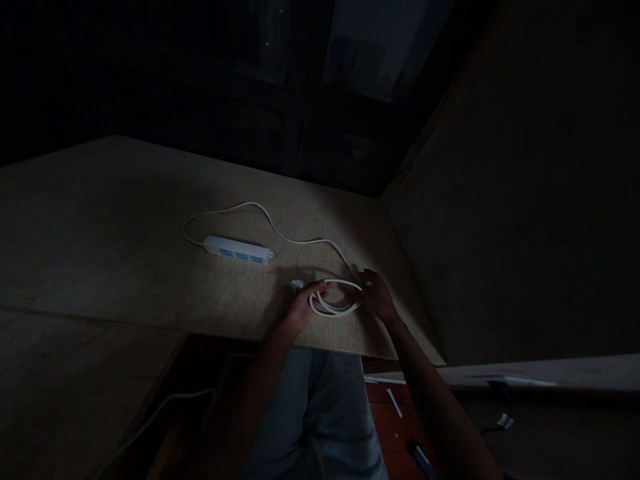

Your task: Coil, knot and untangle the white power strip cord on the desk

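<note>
A white power cord [336, 314] is looped into a coil between my two hands, just above the front part of the stone-like counter. On the coil's left side, my left hand [303, 305] is closed around the loops. At the right side, my right hand [376, 297] grips the cord, its fingers partly in shadow. The plug end [297, 285] pokes out just beyond my left hand. From my right hand the cord runs back across the counter in a loose wave to a white power strip [238, 250] with blue socket faces, lying to the left.
The counter [125, 200] meets a dark window [385, 53] behind and a wall [525, 233] on the right. Below its front edge are my legs [320, 413] and a reddish floor [390, 427] with small objects. Another pale cable [185, 395] hangs at lower left. The light is dim.
</note>
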Demonstrator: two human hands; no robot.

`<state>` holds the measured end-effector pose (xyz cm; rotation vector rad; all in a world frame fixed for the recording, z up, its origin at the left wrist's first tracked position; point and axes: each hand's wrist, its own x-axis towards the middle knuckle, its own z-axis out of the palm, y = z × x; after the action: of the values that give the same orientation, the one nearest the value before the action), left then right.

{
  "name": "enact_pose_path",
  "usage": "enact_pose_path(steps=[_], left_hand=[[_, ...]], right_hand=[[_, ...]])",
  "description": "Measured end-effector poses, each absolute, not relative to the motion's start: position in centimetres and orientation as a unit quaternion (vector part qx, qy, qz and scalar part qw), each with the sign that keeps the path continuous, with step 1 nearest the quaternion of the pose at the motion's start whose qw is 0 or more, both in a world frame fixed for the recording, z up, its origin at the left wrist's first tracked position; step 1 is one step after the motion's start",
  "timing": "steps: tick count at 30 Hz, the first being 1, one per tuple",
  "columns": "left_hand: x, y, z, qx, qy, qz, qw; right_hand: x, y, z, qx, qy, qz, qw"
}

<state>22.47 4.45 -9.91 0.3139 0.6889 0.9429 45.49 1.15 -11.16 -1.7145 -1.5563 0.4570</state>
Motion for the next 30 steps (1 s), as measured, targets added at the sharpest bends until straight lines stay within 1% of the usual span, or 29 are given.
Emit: enact_pose_path(steps=[3,7,11,15,18,23,27,30], left_hand=[[22.5,4.3,-9.9,0.172,0.317,0.440,0.822],[22.5,4.2,-10.0,0.151,0.313,0.441,0.828],[22.3,4.2,-10.1,0.134,0.284,0.456,0.833],[21.9,4.1,-9.9,0.166,0.272,0.454,0.832],[21.5,4.0,-9.6,0.203,0.279,0.440,0.829],[21.3,4.1,-9.4,0.251,0.272,0.418,0.830],[21.1,4.5,-9.2,0.233,0.252,0.399,0.850],[21.0,4.9,-8.8,0.214,0.279,0.366,0.861]], right_hand=[[46.1,1.3,-11.8,-0.679,-0.603,0.168,0.384],[45.7,1.3,-11.7,-0.696,-0.593,0.158,0.373],[44.1,0.6,-10.8,-0.698,-0.626,0.128,0.323],[41.7,0.0,-9.8,-0.644,-0.707,0.111,0.271],[40.4,-0.3,-9.7,-0.624,-0.729,0.113,0.258],[40.1,-0.3,-10.3,-0.647,-0.710,0.105,0.258],[40.5,0.3,-10.1,-0.663,-0.700,0.119,0.235],[40.6,1.0,-10.0,-0.675,-0.693,0.121,0.222]])
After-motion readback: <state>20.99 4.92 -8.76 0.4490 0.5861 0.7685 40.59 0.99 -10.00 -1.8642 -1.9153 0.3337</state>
